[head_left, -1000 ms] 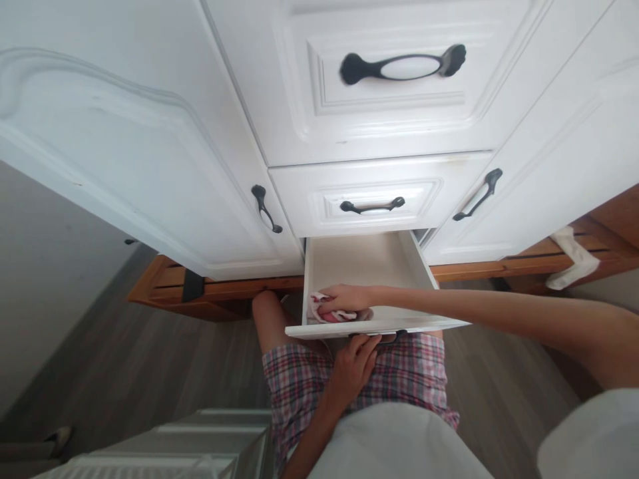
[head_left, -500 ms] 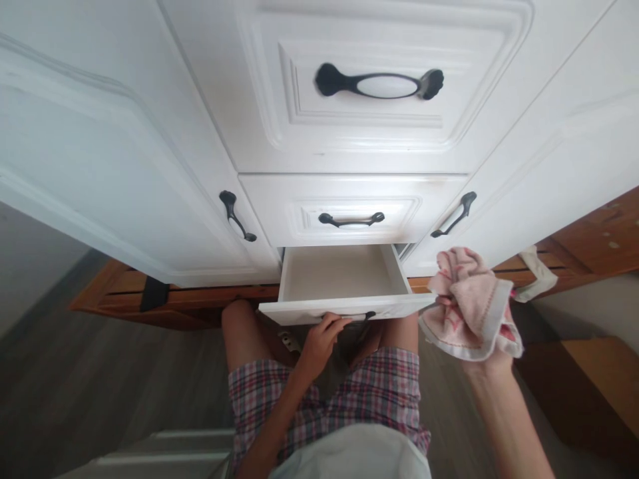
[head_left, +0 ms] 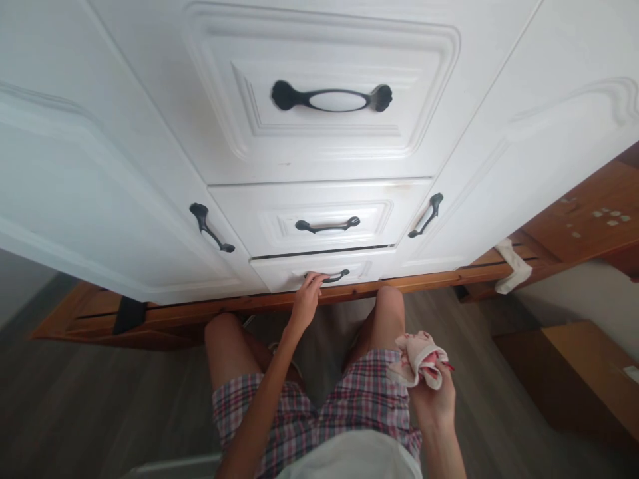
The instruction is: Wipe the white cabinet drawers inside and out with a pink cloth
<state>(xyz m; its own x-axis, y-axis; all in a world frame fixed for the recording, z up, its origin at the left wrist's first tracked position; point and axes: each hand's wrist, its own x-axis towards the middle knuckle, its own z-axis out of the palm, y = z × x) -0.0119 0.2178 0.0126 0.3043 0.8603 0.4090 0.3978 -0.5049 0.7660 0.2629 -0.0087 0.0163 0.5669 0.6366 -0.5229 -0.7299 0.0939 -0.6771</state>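
Note:
My left hand (head_left: pixel 310 293) has its fingers hooked on the dark handle (head_left: pixel 337 275) of the bottom drawer (head_left: pixel 367 269). That drawer sits pushed in, nearly flush with the white cabinet, with a thin dark gap above its front. Over my right thigh, my right hand (head_left: pixel 436 392) grips a crumpled pink and white cloth (head_left: pixel 418 356); the cloth covers some of the fingers. Above the bottom drawer are a middle drawer (head_left: pixel 279 233) and a larger top drawer (head_left: pixel 339 143), both closed and fitted with black handles with white inlays.
Cabinet doors flank the drawers, with a left door handle (head_left: pixel 210 229) and a right door handle (head_left: pixel 426 216). A wooden base (head_left: pixel 349 291) runs beneath the cabinet. A white cloth strip (head_left: pixel 513 267) hangs over it at right. A cardboard box (head_left: pixel 574 372) stands on the floor at right.
The bottom drawer went from pulled out to pushed in, my left hand staying on its handle. My right hand with the cloth moved left and down, toward my thigh. The view shifted slightly.

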